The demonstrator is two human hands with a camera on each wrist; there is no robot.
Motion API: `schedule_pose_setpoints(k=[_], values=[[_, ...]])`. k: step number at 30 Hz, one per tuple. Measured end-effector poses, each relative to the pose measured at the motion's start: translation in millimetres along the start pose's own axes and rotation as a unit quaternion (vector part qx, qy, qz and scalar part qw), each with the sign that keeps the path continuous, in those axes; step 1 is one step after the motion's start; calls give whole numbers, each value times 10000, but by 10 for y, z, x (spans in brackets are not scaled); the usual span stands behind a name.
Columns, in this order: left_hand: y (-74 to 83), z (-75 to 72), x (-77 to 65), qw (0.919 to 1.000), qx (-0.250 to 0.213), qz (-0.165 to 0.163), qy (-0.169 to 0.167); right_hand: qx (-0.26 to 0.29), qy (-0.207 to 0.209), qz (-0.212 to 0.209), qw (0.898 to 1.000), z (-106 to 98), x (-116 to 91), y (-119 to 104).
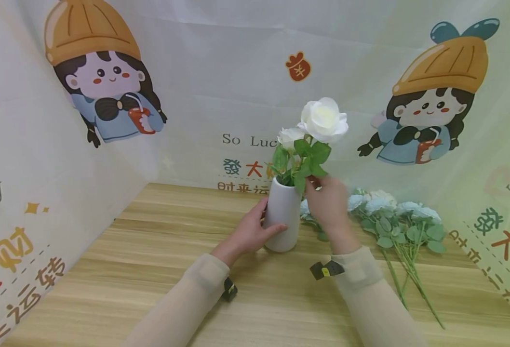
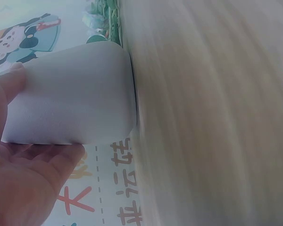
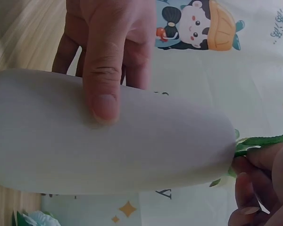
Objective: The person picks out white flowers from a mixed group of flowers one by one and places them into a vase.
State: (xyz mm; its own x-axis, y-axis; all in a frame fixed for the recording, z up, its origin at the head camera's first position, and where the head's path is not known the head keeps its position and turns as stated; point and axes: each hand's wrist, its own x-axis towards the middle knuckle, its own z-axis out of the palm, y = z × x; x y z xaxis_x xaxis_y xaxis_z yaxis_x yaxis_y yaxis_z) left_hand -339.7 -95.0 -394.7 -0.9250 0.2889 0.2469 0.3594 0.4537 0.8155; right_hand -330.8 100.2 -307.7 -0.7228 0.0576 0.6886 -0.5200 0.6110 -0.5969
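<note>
A tall white vase point(image 1: 282, 217) stands upright on the wooden table. My left hand point(image 1: 251, 229) holds it from the left side, thumb across the front and fingers behind, as the right wrist view also shows. Two white roses point(image 1: 324, 119) with green leaves point(image 1: 311, 156) rise out of the vase. Right at the vase's mouth, my right hand point(image 1: 328, 202) pinches a green stem point(image 3: 243, 152) between thumb and fingers. The lower part of that stem is hidden inside the vase.
Several pale blue flowers point(image 1: 378, 206) with long green stems point(image 1: 415, 274) lie on the table point(image 1: 159, 270) to the right, partly behind my right hand. A printed cloth backdrop point(image 1: 220, 62) hangs along the back and both sides of the table.
</note>
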Motion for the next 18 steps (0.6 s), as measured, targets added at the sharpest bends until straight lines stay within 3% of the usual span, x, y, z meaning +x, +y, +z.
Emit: schedule_pose_setpoints(k=[9, 15, 18], values=[[-13, -2, 13, 10000, -8, 94, -7, -441, -817, -194, 9955, 9, 10, -19], [-24, -4, 14, 10000, 1, 43, -34, 487, -780, 515, 9944, -11, 3, -28], [-25, -5, 12, 10000, -37, 69, -16, 604, -794, 399, 9942, -22, 6, -34]])
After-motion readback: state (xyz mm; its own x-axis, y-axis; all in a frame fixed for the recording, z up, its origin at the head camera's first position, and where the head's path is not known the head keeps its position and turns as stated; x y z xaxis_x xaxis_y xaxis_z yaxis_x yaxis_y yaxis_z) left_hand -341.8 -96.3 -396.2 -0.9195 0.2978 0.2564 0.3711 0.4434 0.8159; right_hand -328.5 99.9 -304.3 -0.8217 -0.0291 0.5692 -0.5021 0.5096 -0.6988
